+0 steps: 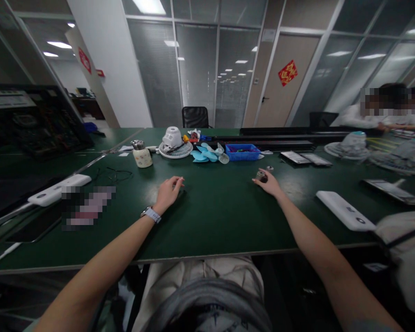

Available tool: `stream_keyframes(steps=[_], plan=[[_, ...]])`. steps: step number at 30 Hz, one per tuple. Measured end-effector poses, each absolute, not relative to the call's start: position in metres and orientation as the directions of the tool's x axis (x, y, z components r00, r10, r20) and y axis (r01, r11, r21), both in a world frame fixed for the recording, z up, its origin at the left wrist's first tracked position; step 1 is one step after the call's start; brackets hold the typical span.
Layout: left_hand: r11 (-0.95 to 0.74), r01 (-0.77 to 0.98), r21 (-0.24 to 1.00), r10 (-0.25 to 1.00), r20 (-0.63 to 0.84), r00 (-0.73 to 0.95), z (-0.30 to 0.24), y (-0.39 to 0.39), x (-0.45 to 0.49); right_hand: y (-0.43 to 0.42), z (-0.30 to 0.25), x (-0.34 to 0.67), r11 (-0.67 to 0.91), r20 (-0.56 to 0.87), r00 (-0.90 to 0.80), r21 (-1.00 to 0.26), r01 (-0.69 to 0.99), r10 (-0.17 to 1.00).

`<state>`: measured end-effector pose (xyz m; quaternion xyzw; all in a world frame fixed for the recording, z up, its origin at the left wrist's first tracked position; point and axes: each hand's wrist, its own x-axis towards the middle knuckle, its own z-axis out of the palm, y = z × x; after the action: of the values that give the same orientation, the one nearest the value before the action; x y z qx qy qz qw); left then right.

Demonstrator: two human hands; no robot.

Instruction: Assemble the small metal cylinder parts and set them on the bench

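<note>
My right fingers [267,174] are curving partway closed, holding a small metallic cylinder [261,175] toward the right side of the green desk [207,210]. A similar small piece [269,168] is sitting just beyond them. My left fingers [174,181] are curling loosely, holding nothing that shows, thumb near forefinger. Both forearms are stretching forward over the near edge, hands well apart.
</note>
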<state>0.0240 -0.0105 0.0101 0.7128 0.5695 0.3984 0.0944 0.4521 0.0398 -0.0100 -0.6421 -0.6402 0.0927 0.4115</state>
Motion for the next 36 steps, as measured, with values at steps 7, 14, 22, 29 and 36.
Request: stream_keyframes(steps=[7, 14, 22, 29, 36], plan=[[-0.201, 0.725, 0.659, 0.895, 0.424, -0.137, 0.008, -0.007, 0.024, -0.029, 0.009, 0.321, 0.487, 0.705, -0.182, -0.258, 0.835, 0.686], [-0.158, 0.677, 0.719, 0.895, 0.394, -0.210, 0.002, -0.001, 0.019, -0.011, -0.002, 0.210, 0.680, 0.591, -0.481, -0.162, 0.716, 0.647], [-0.184, 0.655, 0.733, 0.904, 0.387, -0.180, 0.004, -0.003, 0.022, 0.013, -0.007, 0.183, 0.619, 0.509, -0.424, -0.309, 0.722, 0.749], [-0.189, 0.650, 0.736, 0.905, 0.388, -0.176, 0.007, -0.006, 0.021, 0.009, 0.013, 0.299, 0.599, 0.619, -0.334, -0.284, 0.749, 0.711], [-0.185, 0.661, 0.727, 0.923, 0.360, -0.137, 0.007, -0.007, 0.024, 0.030, 0.034, 0.432, 0.141, 0.697, 0.128, -0.315, 0.939, 0.706]])
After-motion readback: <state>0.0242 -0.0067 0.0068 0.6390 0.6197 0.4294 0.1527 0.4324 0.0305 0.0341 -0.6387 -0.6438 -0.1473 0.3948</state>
